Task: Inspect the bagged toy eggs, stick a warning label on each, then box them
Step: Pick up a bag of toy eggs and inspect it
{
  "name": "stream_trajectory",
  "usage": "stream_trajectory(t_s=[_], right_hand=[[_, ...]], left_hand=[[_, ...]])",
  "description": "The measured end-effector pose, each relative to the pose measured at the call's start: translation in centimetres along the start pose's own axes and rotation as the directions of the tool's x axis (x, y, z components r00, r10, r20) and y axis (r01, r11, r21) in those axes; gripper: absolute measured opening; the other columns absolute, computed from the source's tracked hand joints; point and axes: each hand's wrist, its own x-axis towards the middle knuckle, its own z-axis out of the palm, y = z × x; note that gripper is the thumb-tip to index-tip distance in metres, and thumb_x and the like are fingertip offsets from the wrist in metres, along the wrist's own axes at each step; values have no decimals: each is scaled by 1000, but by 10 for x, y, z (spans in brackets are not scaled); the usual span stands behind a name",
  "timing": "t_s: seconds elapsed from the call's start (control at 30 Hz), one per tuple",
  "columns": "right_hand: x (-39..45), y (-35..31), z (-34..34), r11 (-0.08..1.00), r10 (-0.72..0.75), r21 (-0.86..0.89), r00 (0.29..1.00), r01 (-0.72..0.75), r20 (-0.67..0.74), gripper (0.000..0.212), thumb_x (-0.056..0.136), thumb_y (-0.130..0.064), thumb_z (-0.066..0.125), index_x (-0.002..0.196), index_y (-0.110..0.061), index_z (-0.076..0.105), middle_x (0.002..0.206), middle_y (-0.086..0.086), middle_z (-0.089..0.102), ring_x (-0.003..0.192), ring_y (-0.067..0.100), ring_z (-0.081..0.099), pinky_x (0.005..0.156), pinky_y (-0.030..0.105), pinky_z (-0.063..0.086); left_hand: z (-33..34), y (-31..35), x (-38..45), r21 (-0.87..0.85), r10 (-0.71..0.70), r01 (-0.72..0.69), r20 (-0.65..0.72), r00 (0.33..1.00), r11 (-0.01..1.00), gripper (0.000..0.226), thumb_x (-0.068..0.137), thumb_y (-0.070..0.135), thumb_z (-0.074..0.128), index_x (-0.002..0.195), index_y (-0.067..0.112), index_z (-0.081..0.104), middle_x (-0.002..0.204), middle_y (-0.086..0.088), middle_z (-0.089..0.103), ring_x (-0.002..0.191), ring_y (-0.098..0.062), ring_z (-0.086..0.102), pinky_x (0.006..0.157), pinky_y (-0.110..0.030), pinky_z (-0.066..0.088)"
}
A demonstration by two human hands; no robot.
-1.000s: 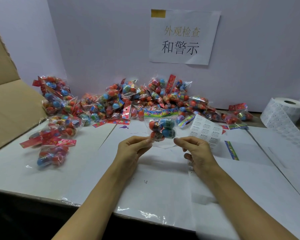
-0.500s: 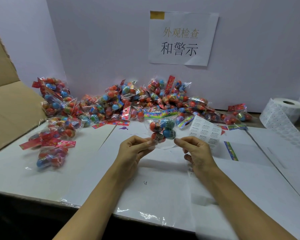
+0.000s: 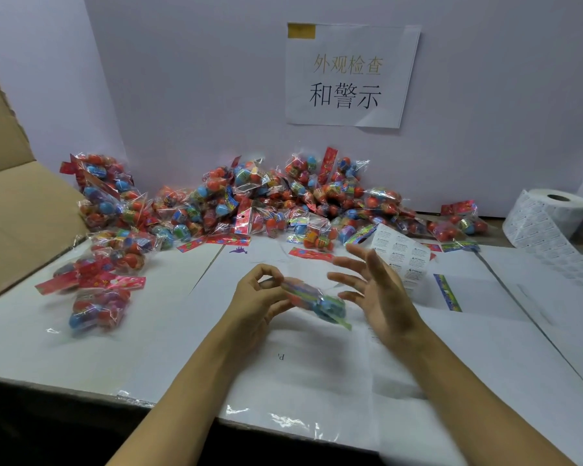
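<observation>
My left hand pinches one end of a clear bag of toy eggs, which lies blurred and tilted down to the right between my hands. My right hand is spread with straight fingers just right of the bag and holds nothing. A sheet of white warning labels curls up behind my right hand. A large pile of bagged eggs lines the back wall. A few more bags lie at the left.
A roll of labels stands at the far right. An open cardboard box flap rises at the left. A paper sign hangs on the wall. White paper covers the table, whose front edge is near me.
The bag was held upright by both hands; now it has swung down and sideways. My right hand has let go and opened, while my left hand keeps its hold.
</observation>
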Motion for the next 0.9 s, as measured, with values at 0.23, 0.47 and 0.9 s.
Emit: stream_trajectory(t_s=[0.23,0.47,0.9], right_hand=[[-3,3,5,998,-14,69,984,1,179,115,51,-91,69,138,-17,56,132,7,67,121,24,65,97,40,55],[1,9,2,997,-31,-69,998,35,62,38,82,-38,76,103,-7,76,105,15,76,98,28,72,82,37,57],[-1,16,4,983,64,-176,995,-49,81,47,73,-51,84,88,-7,79,90,20,75,80,30,70,79,45,54]], left_hand=[[1,-2,0,22,-32,32,1,999,999,25,86,-20,63,89,2,53,79,-19,74,72,-30,75,67,-29,61],[3,0,-1,4,-47,47,27,999,999,28,84,-19,64,100,2,55,78,-16,73,74,-30,74,68,-31,61],[11,-2,-15,173,-2,-45,264,965,984,31,91,28,77,103,0,77,106,-25,74,97,-44,73,79,-38,60]])
